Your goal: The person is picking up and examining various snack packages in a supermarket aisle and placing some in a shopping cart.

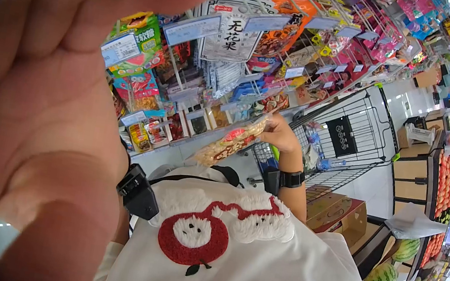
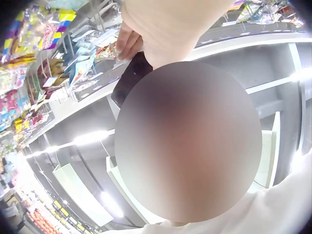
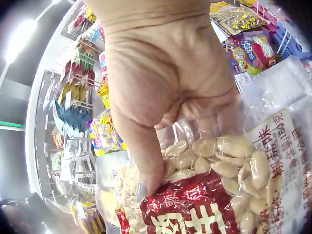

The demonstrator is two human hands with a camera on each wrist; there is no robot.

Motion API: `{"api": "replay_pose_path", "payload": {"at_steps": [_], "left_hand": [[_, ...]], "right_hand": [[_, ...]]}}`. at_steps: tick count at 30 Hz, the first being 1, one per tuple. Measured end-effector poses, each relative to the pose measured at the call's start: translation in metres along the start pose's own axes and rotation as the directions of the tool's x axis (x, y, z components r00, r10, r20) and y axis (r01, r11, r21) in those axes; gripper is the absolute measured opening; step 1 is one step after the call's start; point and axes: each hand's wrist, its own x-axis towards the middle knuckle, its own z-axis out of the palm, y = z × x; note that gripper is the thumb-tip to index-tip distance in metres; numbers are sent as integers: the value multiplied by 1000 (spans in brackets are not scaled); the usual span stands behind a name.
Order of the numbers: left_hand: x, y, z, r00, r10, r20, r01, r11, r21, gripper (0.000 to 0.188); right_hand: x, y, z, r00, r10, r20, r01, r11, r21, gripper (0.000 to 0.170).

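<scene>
One bag of nuts (image 1: 231,143), gripped in my right hand (image 1: 281,134) | long axis slants from this hand leftward, toward my shirt (image 1: 252,268) | right hand is the nearer, shopping cart (image 1: 341,136) on its other side | left hand (image 1: 66,103) raised high, its hold I cannot tell

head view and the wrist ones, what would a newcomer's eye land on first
In the head view, the left hand looms huge along the left side, close to the lens. Near the middle, the right hand holds a clear packet of pale nuts, whose red label stands out low in the right wrist view. Below them, a red apple design marks the front of the white shirt.
</scene>
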Motion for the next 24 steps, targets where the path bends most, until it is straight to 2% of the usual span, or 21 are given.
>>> {"api": "replay_pose_path", "payload": {"at_steps": [4,8,11,14,16,17,18,19,20,22,24], "left_hand": [[2,-16,15,996,36,-84,-37,999,-20,84],[5,-29,17,956,114,-272,-119,993,-3,85],[2,-22,15,918,207,-340,-183,978,101,85],[-2,-1,16,929,246,-277,-162,942,296,86],[-10,11,14,979,157,-128,-81,884,460,86],[-19,19,6,999,11,-37,11,832,554,87],[-36,29,-3,977,-210,-24,170,710,684,75],[-53,39,-12,907,-421,-11,254,527,811,63],[-67,36,-27,849,-505,153,206,584,785,67],[-114,37,-39,681,-722,121,449,542,710,65],[-134,56,-43,469,-875,-116,761,334,556,63]], "right_hand": [[-20,1,-11,997,60,-42,-64,995,-77,23],[-15,7,-14,998,24,55,-27,998,52,25],[1,17,-16,991,35,133,-44,997,70,23],[18,31,-5,968,85,235,-121,983,140,20],[36,33,11,953,113,282,-158,977,142,19],[47,43,19,952,38,303,-93,981,170,19],[55,48,26,950,53,307,-110,979,173,19],[63,52,32,950,63,307,-121,977,174,19],[70,56,41,950,76,302,-133,976,174,20],[82,49,66,962,84,259,-128,979,159,19],[92,42,92,971,89,220,-119,985,126,19]]}}
